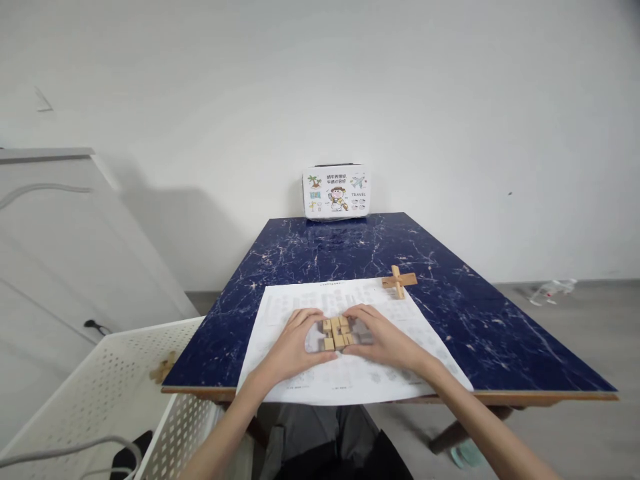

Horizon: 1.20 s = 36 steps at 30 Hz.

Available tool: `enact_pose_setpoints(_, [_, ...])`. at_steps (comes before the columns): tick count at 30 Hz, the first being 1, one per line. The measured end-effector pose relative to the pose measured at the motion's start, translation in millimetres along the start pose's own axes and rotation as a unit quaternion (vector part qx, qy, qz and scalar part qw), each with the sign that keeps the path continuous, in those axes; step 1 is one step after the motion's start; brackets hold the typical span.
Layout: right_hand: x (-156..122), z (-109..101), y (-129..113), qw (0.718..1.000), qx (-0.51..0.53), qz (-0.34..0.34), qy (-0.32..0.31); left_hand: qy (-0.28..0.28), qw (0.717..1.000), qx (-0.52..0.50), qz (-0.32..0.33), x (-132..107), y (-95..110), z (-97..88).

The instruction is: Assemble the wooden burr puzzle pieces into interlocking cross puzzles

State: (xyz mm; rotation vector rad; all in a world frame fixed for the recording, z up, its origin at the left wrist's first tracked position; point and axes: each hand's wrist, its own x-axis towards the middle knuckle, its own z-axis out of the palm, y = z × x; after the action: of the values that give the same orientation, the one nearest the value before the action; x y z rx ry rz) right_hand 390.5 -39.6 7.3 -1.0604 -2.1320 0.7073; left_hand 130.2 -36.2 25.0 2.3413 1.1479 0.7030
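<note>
A small cluster of notched wooden puzzle blocks (338, 334), with dark marks on some, lies on a printed paper sheet (280, 313). From the left, my left hand (296, 341) curls round the cluster, thumb at the near side and fingertips at the far side. On the opposite side my right hand (380, 339) grips the blocks the same way, its thumb and fingers against their right edge. Gaps show between some of the blocks. Beyond my right hand, a cross of joined wooden puzzle pieces (399, 281) rests at the sheet's far right corner.
The sheet hangs slightly over the front edge of a blue marble-patterned table (320, 253). A white printed case (337, 192) stands at the back by the wall. To the left is a white perforated basket (65, 393) with wooden pieces (163, 368) and a cable (75, 450).
</note>
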Motion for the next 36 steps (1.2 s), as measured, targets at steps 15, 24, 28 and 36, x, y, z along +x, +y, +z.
enact_pose_setpoints(15, [1.6,6.6,-22.6,0.994,0.074,0.047,0.068,0.098,0.991,-0.077,-0.054,-4.4,4.2,-6.7])
enact_pose_setpoints(24, [2.3,30.0,-14.7,0.985,0.026,0.042,0.164,0.092,0.993,-0.058,-0.050,-6.3,0.4,-3.2])
enact_pose_setpoints(28, [1.8,32.7,-11.1,0.982,0.003,0.027,0.185,0.095,0.994,-0.039,-0.040,-7.0,-0.8,-2.4])
enact_pose_setpoints(36, [0.7,30.1,-15.6,0.985,0.005,0.012,0.170,0.095,0.994,-0.034,-0.031,-7.8,0.9,-2.7])
